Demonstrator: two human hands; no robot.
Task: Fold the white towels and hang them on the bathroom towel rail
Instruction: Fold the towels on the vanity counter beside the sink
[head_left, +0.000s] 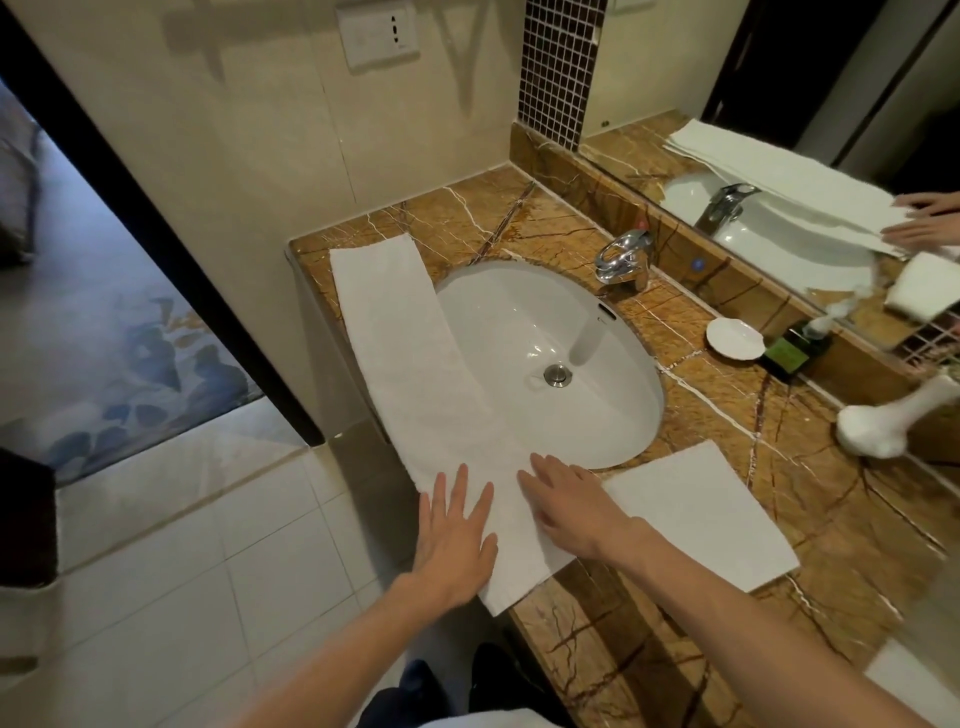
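A long white towel (410, 364), folded into a narrow strip, lies along the front edge of the marble counter and partly over the sink's rim. My left hand (457, 535) presses flat on its near end with fingers spread. My right hand (566, 506) lies flat on the same end, just to the right. A second white towel (701, 514), folded into a rectangle, rests on the counter to the right of my right hand. No towel rail is in view.
The white oval sink (550, 358) with a chrome tap (623, 257) sits in the brown marble counter (779, 582). A white soap dish (735, 338), a dark bottle (792, 353) and a white hairdryer (893, 421) stand by the mirror (779, 104). White floor tiles (182, 597) lie at left.
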